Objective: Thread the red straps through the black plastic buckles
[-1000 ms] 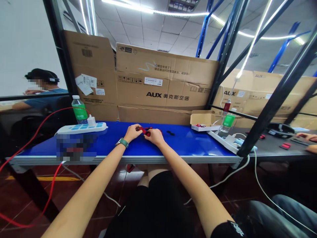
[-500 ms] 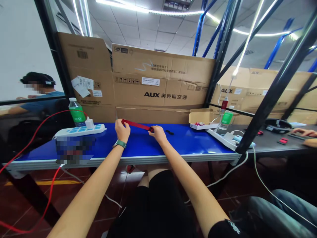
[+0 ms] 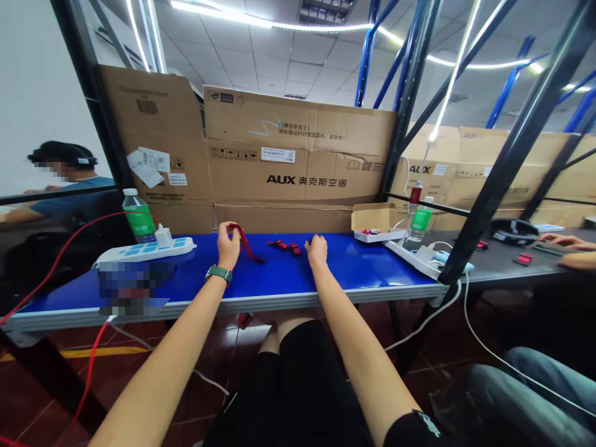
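My left hand (image 3: 228, 248), a watch on its wrist, is closed round a red strap (image 3: 248, 243) above the table's left-middle part. One end of the strap hangs down to the right, to the blue tabletop. My right hand (image 3: 317, 252) is low at the table, its fingers drawn together on a small black piece, mostly hidden by them. Between my hands lie a red-and-black strap piece (image 3: 279, 245) and another small red-and-black piece (image 3: 295, 249), both apart from my fingers.
An open cardboard box (image 3: 376, 234) with small items stands at the back right. Power strips (image 3: 146, 250) with cables lie at both sides, near green-labelled bottles (image 3: 138, 217). Cardboard (image 3: 298, 167) walls the back. A co-worker's hand (image 3: 570, 242) is at the right-hand table.
My right hand has let go of the strap's end and moved right and down to the tabletop. The strap, stretched between both hands before, now hangs from my left hand.
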{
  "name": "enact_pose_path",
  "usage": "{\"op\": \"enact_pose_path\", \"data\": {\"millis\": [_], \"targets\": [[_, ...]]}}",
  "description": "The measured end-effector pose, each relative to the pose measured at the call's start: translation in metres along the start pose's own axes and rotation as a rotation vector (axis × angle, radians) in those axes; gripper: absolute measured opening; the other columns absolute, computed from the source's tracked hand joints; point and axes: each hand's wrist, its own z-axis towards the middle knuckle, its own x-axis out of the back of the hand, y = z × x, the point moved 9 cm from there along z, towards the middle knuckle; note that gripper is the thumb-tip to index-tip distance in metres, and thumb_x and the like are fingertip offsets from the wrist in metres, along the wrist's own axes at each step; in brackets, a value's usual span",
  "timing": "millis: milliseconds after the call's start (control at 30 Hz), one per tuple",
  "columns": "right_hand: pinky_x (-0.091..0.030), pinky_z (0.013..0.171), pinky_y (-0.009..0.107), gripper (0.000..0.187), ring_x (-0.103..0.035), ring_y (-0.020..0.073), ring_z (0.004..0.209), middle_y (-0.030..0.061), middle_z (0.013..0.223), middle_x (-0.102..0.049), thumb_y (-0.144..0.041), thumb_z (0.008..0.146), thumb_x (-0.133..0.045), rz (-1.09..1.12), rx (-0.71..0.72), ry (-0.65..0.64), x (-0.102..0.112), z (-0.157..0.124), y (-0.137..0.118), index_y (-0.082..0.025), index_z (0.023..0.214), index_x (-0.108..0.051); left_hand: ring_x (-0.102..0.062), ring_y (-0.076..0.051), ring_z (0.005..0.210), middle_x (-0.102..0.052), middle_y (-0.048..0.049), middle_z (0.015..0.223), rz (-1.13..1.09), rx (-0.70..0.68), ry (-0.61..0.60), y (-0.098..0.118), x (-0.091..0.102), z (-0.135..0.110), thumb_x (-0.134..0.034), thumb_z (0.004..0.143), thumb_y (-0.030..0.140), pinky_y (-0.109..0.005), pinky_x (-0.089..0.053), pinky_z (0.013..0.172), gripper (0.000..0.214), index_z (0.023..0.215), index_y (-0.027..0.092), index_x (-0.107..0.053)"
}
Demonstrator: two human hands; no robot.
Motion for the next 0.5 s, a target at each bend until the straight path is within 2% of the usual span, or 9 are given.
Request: {"op": "enact_pose_path", "data": {"millis": [67, 167, 267, 367, 500], "targets": [[-0.047, 0.091, 0.040, 0.024, -0.061, 0.0316, 0.108, 0.0248, 0.116, -0.064, -0.017, 0.092, -0.055, -0.048, 0.007, -0.012, -0.005, -0.002, -0.002, -0.008, 0.111, -0.067, -0.049, -0.007, 0.046, -0.056, 0.0024, 0.086, -0.166, 0.120, -0.070, -0.008, -0.010, -0.003, -0.060, 0.086, 0.043, -0.022, -0.042, 0.045, 0.028, 0.103, 0.024, -0.047], [-0.042, 0.097, 0.048, 0.032, -0.056, 0.0368, 0.117, 0.0274, 0.122, -0.062, -0.012, 0.086, -0.057, -0.123, 0.004, -0.013, -0.010, -0.006, -0.006, -0.008, 0.117, -0.066, -0.039, -0.005, 0.038, -0.051, 0.0053, 0.075, -0.355, 0.302, -0.219, -0.017, -0.024, -0.009, -0.059, 0.081, 0.043, -0.020, -0.033, 0.038, 0.028, 0.098, 0.024, -0.046], [-0.035, 0.101, 0.057, 0.037, -0.049, 0.0402, 0.124, 0.0279, 0.128, -0.059, -0.014, 0.085, -0.057, -0.159, 0.037, 0.015, -0.006, -0.009, -0.015, -0.010, 0.121, -0.065, -0.048, -0.009, 0.046, -0.052, 0.0016, 0.071, -0.401, 0.353, -0.334, -0.016, -0.032, -0.012, -0.052, 0.082, 0.043, -0.024, -0.042, 0.045, 0.023, 0.091, 0.022, -0.047], [-0.034, 0.102, 0.055, 0.038, -0.046, 0.0372, 0.126, 0.0256, 0.131, -0.057, -0.018, 0.091, -0.050, -0.139, 0.190, -0.007, -0.005, -0.013, -0.038, -0.013, 0.126, -0.063, -0.062, -0.015, 0.062, -0.061, -0.0038, 0.076, -0.338, 0.355, -0.363, -0.018, -0.035, -0.012, -0.049, 0.082, 0.045, -0.031, -0.054, 0.058, 0.024, 0.087, 0.021, -0.047], [-0.033, 0.104, 0.052, 0.041, -0.045, 0.0322, 0.127, 0.0188, 0.132, -0.059, -0.023, 0.097, -0.044, -0.141, 0.474, -0.136, -0.022, -0.029, -0.075, -0.021, 0.135, -0.060, -0.061, -0.015, 0.052, -0.063, -0.0012, 0.072, -0.181, 0.422, -0.301, -0.034, -0.034, -0.015, -0.056, 0.078, 0.037, -0.030, -0.051, 0.053, 0.022, 0.090, 0.021, -0.048]]}}
